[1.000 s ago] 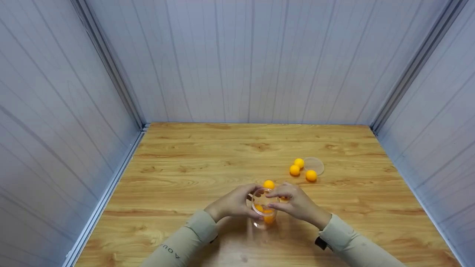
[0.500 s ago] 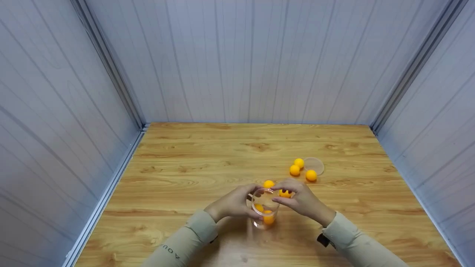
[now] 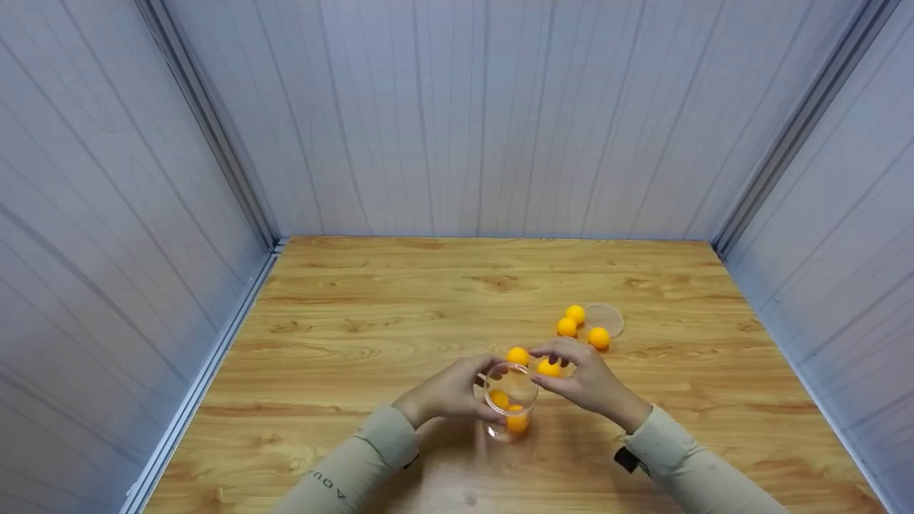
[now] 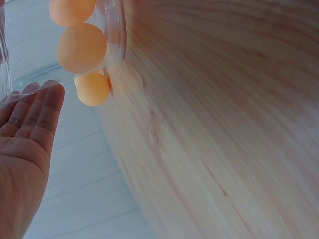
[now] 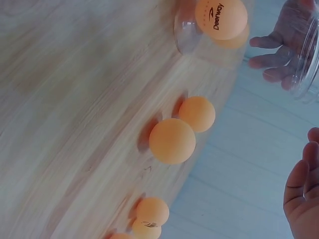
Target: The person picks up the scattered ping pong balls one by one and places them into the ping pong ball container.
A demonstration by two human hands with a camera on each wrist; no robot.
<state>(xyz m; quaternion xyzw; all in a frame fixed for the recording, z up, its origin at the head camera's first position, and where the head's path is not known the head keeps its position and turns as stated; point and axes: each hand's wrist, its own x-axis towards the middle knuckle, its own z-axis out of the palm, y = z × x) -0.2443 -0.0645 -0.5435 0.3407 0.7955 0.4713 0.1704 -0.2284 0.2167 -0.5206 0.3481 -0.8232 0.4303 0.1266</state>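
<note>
In the head view my left hand point(image 3: 453, 389) holds a clear plastic jar point(image 3: 495, 431), fingers on its far side and thumb on its near side. The jar stands upright, with orange ping-pong balls point(image 3: 516, 419) low inside it. To the jar's right, my right hand point(image 3: 582, 375) has its fingers spread and bent, holding nothing, over a loose ping-pong ball point(image 3: 549, 368). Just behind the rim lies another loose ball point(image 3: 518, 356). The right wrist view shows dark lettering on one ball point(image 5: 222, 19) in the jar.
Farther back to the right on the wooden table point(image 3: 400, 300) sit three more balls point(image 3: 598, 338). Beside them lies a flat, clear round lid point(image 3: 608, 321). Pale panelled walls point(image 3: 457, 128) enclose the table at the back and sides.
My right hand has drawn back from above the jar's mouth to the right, over the loose ball. The left hand and the jar have stayed in place.
</note>
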